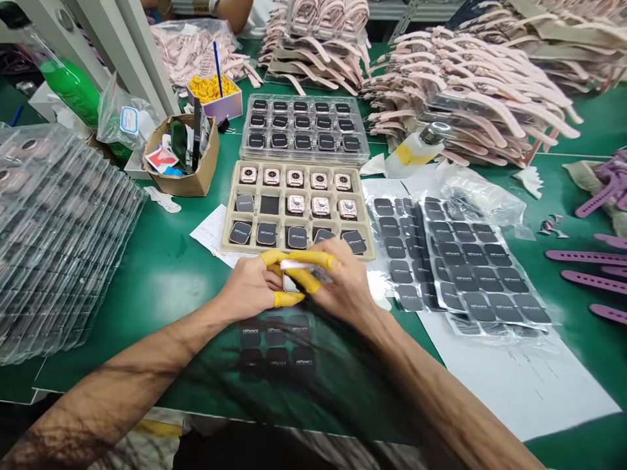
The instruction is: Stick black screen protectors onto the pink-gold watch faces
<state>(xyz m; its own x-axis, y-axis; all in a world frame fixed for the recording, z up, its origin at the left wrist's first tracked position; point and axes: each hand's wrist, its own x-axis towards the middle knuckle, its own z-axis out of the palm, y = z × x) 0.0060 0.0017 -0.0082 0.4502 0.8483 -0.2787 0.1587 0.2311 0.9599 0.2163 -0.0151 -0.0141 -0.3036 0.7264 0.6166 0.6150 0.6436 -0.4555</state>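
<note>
Just in front of the beige tray, my left hand [247, 287] pinches a small watch case [290, 282] by its edges. My right hand [347, 281] is closed over it from the other side, with a whitish, blurred object at its fingers that I cannot make out. Yellow finger cots cover fingertips on both hands. Pink watch cases and dark-faced ones lie in the beige compartment tray [226, 225]; one middle-row cell shows only its dark floor. Below my hands lies a sheet of black square films [275, 336].
Behind stands a clear tray of watch cases [304, 155]. Film sheets [482, 261] and a pump bottle [416, 150] lie at right. Stacked clear trays [63, 261] rise at left, near a cardboard box [196, 179]. Pink straps [470, 98] are piled behind; another person's arm [234, 13] shows.
</note>
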